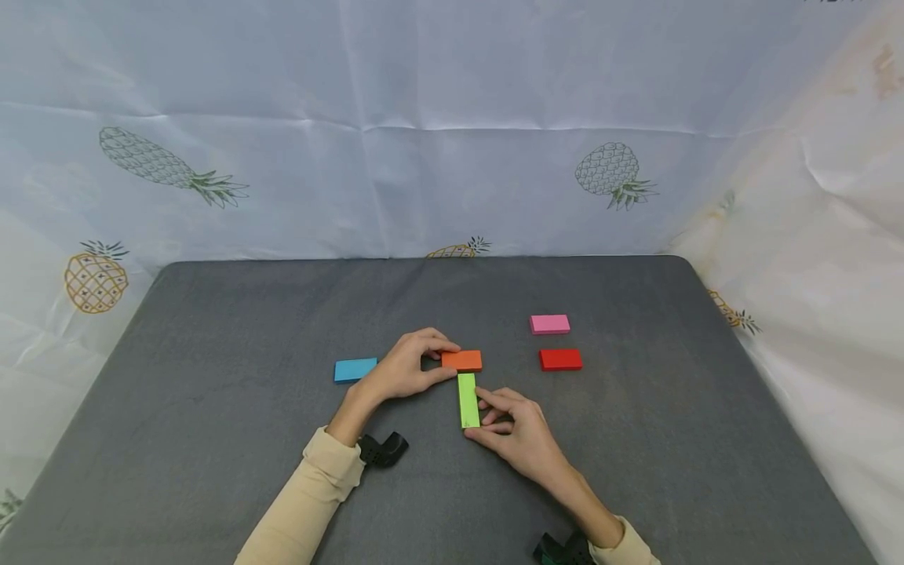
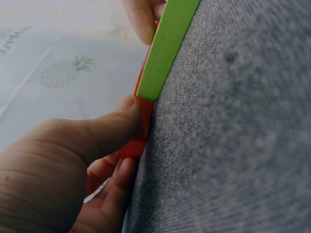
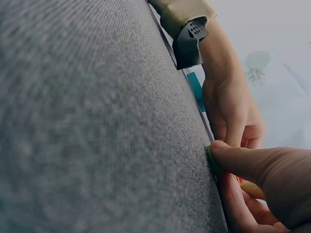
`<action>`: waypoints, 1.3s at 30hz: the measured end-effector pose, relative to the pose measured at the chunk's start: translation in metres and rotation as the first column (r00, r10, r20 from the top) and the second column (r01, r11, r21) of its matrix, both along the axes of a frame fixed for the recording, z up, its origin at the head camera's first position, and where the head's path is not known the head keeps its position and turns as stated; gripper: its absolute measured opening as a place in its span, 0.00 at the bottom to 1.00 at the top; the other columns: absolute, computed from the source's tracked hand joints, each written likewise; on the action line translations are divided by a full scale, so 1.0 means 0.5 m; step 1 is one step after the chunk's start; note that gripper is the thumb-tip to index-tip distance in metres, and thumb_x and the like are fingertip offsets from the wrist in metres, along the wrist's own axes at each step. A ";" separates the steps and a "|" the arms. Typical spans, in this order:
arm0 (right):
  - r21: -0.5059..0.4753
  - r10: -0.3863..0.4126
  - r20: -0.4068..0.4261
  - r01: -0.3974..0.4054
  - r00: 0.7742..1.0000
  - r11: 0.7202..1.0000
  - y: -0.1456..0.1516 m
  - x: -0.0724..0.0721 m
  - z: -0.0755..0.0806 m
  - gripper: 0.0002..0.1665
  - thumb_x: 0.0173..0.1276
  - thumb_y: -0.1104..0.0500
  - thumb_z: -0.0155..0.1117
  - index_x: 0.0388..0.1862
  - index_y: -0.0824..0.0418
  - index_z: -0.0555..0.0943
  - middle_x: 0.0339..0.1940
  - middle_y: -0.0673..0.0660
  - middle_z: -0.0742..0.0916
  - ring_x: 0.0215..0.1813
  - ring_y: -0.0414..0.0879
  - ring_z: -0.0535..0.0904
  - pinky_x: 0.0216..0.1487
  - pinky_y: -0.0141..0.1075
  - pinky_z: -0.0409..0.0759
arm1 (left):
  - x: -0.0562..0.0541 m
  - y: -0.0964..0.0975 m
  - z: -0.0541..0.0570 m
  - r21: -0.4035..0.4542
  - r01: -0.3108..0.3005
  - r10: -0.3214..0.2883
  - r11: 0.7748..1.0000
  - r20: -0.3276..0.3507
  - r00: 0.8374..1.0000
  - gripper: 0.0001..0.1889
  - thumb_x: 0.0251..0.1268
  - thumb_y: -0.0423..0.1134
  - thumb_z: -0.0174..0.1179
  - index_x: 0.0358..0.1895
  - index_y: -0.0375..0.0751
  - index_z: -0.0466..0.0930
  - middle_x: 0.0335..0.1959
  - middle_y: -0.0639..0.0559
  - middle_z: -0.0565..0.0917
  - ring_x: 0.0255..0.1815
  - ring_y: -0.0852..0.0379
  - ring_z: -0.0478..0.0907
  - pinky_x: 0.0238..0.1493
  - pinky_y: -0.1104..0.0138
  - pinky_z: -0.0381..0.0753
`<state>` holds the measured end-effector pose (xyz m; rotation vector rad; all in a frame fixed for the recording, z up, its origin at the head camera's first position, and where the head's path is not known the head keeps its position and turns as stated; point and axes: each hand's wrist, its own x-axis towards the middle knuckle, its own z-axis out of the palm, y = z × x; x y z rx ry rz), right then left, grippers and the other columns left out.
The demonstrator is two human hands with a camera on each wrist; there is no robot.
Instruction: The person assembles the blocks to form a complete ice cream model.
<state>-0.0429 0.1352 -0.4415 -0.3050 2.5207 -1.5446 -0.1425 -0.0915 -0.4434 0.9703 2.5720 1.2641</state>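
My left hand (image 1: 406, 369) pinches a flat orange block (image 1: 462, 361) by its left end, thumb on the near edge and fingers at the far edge. A lime-green block (image 1: 468, 400) lies lengthwise just below it, its far end right at the orange block's near edge. With thumb at the near end and index finger along the right side, my right hand (image 1: 519, 435) holds the green block. In the left wrist view, the green block (image 2: 167, 53) meets the orange block (image 2: 144, 116) by the thumb tip. Fingers mostly hide the green block (image 3: 212, 160) in the right wrist view.
A blue block (image 1: 355, 369) lies left of my left hand, partly behind the wrist. To the right are a pink block (image 1: 549, 324) and a red block (image 1: 561, 359), the pink one farther back. All rest on a grey cloth-covered table (image 1: 212, 439) before a pineapple-print curtain (image 1: 452, 71).
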 end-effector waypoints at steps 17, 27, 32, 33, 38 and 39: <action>0.014 -0.021 -0.044 0.022 0.999 1.000 -0.007 0.000 -0.005 0.34 0.56 0.66 0.80 0.63 0.69 0.81 0.42 0.57 0.85 0.37 0.33 0.81 0.40 0.25 0.86 | 0.000 -0.001 -0.004 0.014 0.017 -0.017 1.000 -0.011 1.000 0.18 0.66 0.38 0.70 0.58 0.38 0.85 0.51 0.46 0.85 0.48 0.53 0.81 0.50 0.63 0.80; 0.010 -0.025 -0.033 0.025 0.999 1.000 -0.009 0.001 -0.004 0.34 0.56 0.66 0.80 0.63 0.69 0.82 0.42 0.58 0.86 0.36 0.32 0.80 0.39 0.24 0.85 | 0.001 -0.001 -0.002 0.008 0.018 -0.018 1.000 0.000 1.000 0.18 0.66 0.37 0.69 0.58 0.38 0.85 0.51 0.46 0.85 0.47 0.53 0.81 0.50 0.63 0.80; 0.010 -0.028 -0.034 0.029 0.999 1.000 -0.010 0.000 -0.005 0.34 0.56 0.66 0.80 0.63 0.69 0.82 0.42 0.57 0.86 0.36 0.32 0.80 0.38 0.23 0.85 | 0.000 -0.001 -0.001 0.012 0.020 -0.020 1.000 0.000 1.000 0.18 0.66 0.37 0.69 0.58 0.38 0.85 0.51 0.46 0.85 0.47 0.53 0.80 0.50 0.63 0.80; 0.010 -0.029 -0.035 0.029 0.999 1.000 -0.010 0.000 -0.005 0.34 0.56 0.66 0.80 0.63 0.69 0.82 0.42 0.57 0.86 0.36 0.32 0.80 0.37 0.23 0.85 | 0.000 -0.001 -0.001 0.013 0.020 -0.020 1.000 -0.001 1.000 0.18 0.66 0.37 0.70 0.58 0.38 0.85 0.51 0.46 0.85 0.47 0.53 0.80 0.50 0.63 0.80; 0.010 -0.027 -0.035 0.027 0.999 1.000 -0.010 0.000 -0.004 0.34 0.56 0.65 0.80 0.63 0.69 0.82 0.42 0.57 0.86 0.35 0.32 0.80 0.37 0.23 0.85 | -0.001 -0.001 -0.001 0.012 0.018 -0.018 1.000 -0.004 1.000 0.18 0.66 0.37 0.70 0.58 0.39 0.86 0.51 0.46 0.86 0.47 0.53 0.81 0.50 0.62 0.80; 0.009 -0.027 -0.034 0.027 0.999 1.000 -0.010 0.000 -0.004 0.34 0.56 0.65 0.80 0.63 0.69 0.82 0.42 0.58 0.86 0.35 0.32 0.80 0.37 0.23 0.85 | -0.001 -0.001 -0.001 0.013 0.018 -0.018 1.000 -0.003 1.000 0.18 0.66 0.37 0.70 0.58 0.39 0.86 0.51 0.46 0.86 0.47 0.53 0.81 0.50 0.62 0.80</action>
